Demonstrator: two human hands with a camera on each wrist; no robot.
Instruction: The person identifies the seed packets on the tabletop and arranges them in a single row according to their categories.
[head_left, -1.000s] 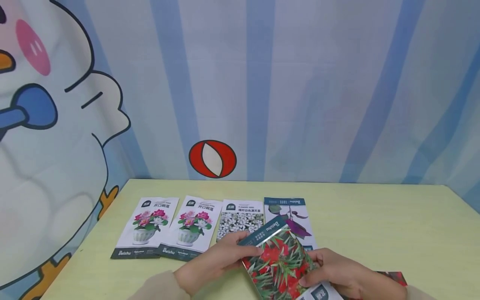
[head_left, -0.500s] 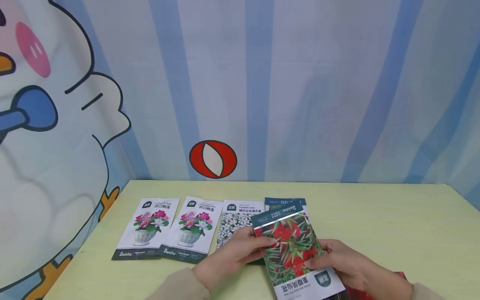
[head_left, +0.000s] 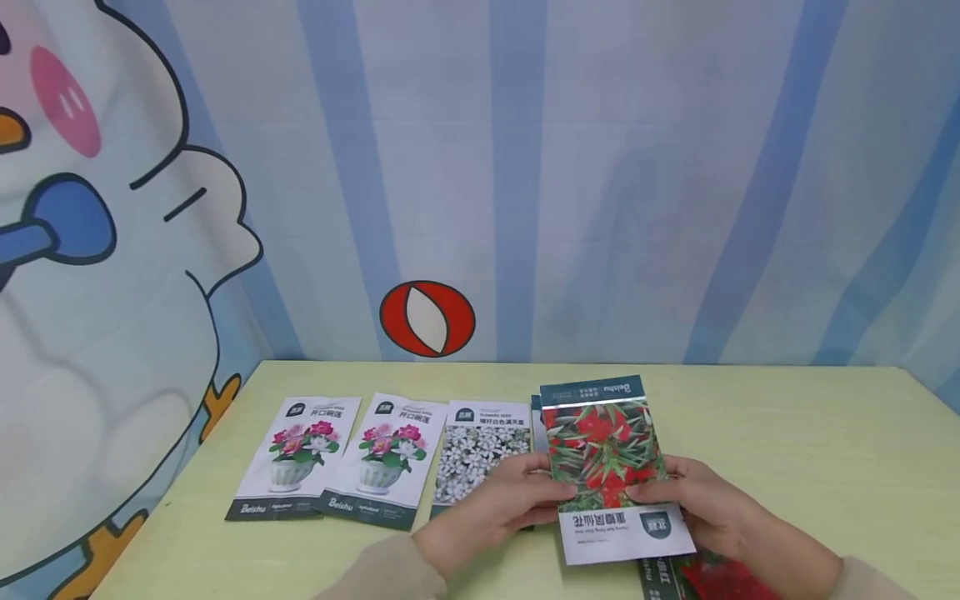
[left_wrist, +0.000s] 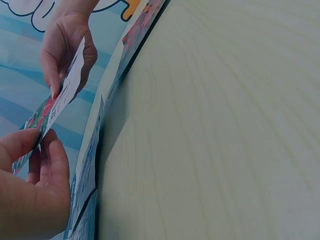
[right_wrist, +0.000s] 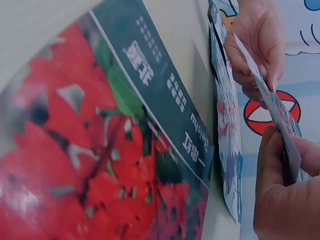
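Both hands hold one seed packet (head_left: 603, 450) with red flowers and green leaves, its white label end toward me and its print upside down. My left hand (head_left: 513, 504) pinches the left edge, thumb on the front and fingers behind. At the right edge my right hand (head_left: 712, 508) pinches it the same way. In the left wrist view the packet (left_wrist: 65, 97) stands tilted between the two hands, raised off the table. Below my right hand lies another red-flowered packet (head_left: 723, 575), seen large in the right wrist view (right_wrist: 95, 150).
A row of packets lies along the table (head_left: 787, 442): two with potted pink flowers, a left one (head_left: 292, 458) and a right one (head_left: 382, 458) that overlap, then a white-flowered packet (head_left: 480, 442). Another packet (head_left: 537, 425) is mostly hidden behind the held one. A patterned curtain (head_left: 622, 167) stands behind.
The held packet has moved right and away from me, and turned from a slant to nearly straight. Both hands moved with it, covering more of the rightmost packet in the row.
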